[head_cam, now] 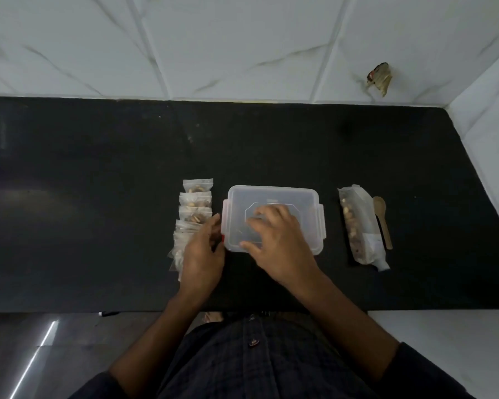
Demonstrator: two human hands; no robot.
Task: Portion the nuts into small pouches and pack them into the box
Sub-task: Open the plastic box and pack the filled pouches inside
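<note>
The clear box point(273, 218) sits mid-counter point(98, 182); the right hand point(274, 243) rests spread and relaxed on its lid, holding nothing; the left hand point(203, 254), at the box's 9 o'clock edge, has curled fingers, though whether it holds anything I cannot tell; filled pouches point(195, 205) lie in a row at the box's 9 o'clock, partly under that hand; the bag of nuts point(357, 226) and wooden spoon point(382, 217) lie at 3 o'clock, well apart from both hands.

The bench point(98, 197) is a dark, speckled, stone-like slab with a dull sheen. The box point(311, 203) is translucent, smooth plastic, faintly frosted, with a red tab at its left side. The small pouches point(196, 197) are clear, glossy film, crinkled at the edges. The nut bag point(357, 223) is thin clear plastic with a white paper-like label. The spoon point(382, 217) looks like pale matt wood. The wall tiles point(242, 44) are white, glossy, marble-veined. The shirt point(271, 364) is dark checked cloth.
</note>
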